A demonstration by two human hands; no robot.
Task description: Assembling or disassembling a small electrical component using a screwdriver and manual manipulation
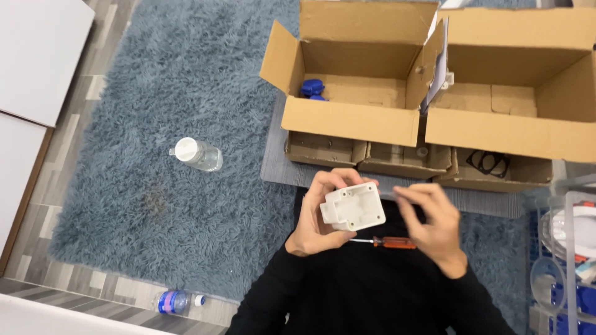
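White plastic fills my left hand (pixel 315 224): its fingers wrap the small box housing (pixel 352 207), held at chest height above my lap, open face tipped toward twelve o'clock. A red-handled screwdriver (pixel 388 242) lies at five o'clock below it. My right hand (pixel 434 226) touches the housing's three o'clock edge, fingers loosely curled, blurred. I judge a firm left grip steadies it best.

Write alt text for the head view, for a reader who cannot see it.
A left hand holds a white plastic box above a lap while the right hand touches its side. A red-handled screwdriver lies below, two open cardboard boxes sit ahead, and a water bottle stands on the blue rug.
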